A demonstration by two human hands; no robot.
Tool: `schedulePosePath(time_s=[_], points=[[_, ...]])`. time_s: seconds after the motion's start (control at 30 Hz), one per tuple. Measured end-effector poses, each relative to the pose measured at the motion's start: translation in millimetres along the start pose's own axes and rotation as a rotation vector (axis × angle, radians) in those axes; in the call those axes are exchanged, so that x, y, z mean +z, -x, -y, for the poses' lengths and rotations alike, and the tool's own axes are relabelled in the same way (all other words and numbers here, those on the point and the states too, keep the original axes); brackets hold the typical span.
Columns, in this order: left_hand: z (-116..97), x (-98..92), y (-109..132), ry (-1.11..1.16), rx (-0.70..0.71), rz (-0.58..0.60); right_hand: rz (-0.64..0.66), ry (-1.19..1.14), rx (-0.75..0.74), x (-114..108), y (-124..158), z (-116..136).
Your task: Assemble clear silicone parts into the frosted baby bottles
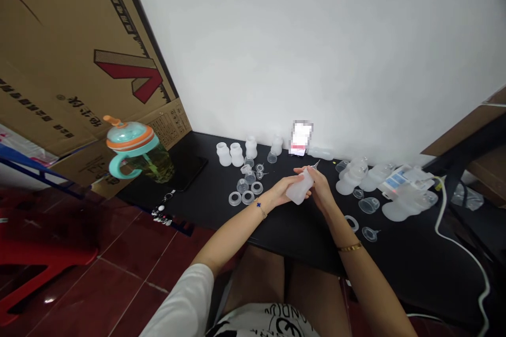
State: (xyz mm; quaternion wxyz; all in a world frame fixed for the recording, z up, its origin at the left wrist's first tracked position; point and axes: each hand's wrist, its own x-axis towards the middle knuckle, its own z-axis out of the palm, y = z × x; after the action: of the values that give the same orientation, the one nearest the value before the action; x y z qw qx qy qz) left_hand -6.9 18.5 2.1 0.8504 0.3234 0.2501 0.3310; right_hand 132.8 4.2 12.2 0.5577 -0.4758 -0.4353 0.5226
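A frosted white bottle (299,188) is held tilted between my two hands over the black table (221,221). My left hand (281,190) wraps round its left side, with some fingers hidden behind it. At its upper right end, my right hand (321,185) has its fingers closed on the bottle's top. A small clear pointed piece (316,164) shows just beyond my right fingers; whether they touch it I cannot tell. White rings (248,197) and clear caps (242,185) lie left of my hands. Another white ring (351,224) lies near my right wrist.
White bottles (223,154) stand at the back left. More bottles (356,174), a clear funnel (370,234) and a white cable (443,205) are at the right. A lit phone (301,138) leans on the wall. A large teal-handled cup (148,160) and dark tablet (190,171) sit left.
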Motion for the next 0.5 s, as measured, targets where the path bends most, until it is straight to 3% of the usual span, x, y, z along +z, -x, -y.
schedulePosePath(time_s=[0.3,0.5], points=[[-0.5,-2.8,-2.3,0.0,0.06,0.028,-0.01,-0.046,0.044,8.0,0.3,8.1],[1.2,-1.3,-0.9,-0.01,0.127,-0.021,-0.032,-0.032,0.045,9.9,-3.1,7.8]])
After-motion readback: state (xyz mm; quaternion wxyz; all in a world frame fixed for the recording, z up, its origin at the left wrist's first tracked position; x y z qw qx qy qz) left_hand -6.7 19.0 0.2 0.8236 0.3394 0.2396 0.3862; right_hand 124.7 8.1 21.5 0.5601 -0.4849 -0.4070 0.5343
